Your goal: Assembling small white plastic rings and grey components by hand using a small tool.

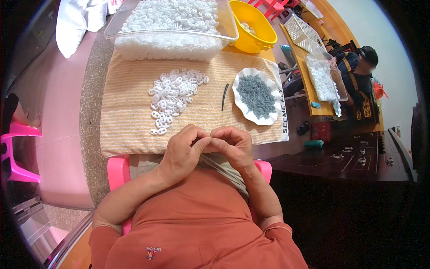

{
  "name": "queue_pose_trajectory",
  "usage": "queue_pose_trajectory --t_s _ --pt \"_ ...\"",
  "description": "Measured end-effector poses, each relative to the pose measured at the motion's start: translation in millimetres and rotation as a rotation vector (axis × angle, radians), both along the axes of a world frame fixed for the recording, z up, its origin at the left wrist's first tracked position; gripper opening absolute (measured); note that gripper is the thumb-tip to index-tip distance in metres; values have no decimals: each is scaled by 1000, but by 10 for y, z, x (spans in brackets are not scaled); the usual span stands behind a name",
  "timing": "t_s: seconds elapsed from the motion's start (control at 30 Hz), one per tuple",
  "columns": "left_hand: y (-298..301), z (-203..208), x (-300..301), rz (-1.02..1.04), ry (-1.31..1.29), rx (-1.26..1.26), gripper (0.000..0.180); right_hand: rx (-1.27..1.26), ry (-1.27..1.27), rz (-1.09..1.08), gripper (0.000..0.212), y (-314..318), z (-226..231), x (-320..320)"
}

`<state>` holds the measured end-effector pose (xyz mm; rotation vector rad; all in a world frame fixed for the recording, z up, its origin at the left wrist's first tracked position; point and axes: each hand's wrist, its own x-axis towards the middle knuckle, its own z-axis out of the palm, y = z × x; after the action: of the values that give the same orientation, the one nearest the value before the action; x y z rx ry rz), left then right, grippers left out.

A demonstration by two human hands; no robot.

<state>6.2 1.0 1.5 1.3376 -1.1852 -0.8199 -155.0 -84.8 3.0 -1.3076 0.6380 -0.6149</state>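
Note:
My left hand (182, 147) and my right hand (236, 147) meet at the fingertips just over the near edge of a striped cloth (127, 101). Both are closed in a pinch, thumbs against forefingers. Whatever they hold is hidden or too small to make out. Beyond my left hand lies a loose heap of small white oval plastic pieces with holes (174, 92). Past my right hand, a white scalloped plate (238, 107) carries many small dark grey pieces (256, 96). A thin black stick (225, 97) rests on the cloth between heap and plate.
At the table's far side stands a clear plastic bin (172, 36) full of white pieces, with a yellow basin (255, 41) beside it. Off to the right, a person (356, 74) sits by another table with a white-filled tray (321, 78). A pink stool (22, 154) stands left.

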Motion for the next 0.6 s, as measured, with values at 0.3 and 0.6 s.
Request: queue_pose_trajectory --t_s 0.3,0.6 --pt "12 29 1 -23 253 156 14 -159 28 -65 10 -24 -6 -10" --pt "10 -12 4 -41 394 190 17 -554 227 -496 8 -466 1 -192"
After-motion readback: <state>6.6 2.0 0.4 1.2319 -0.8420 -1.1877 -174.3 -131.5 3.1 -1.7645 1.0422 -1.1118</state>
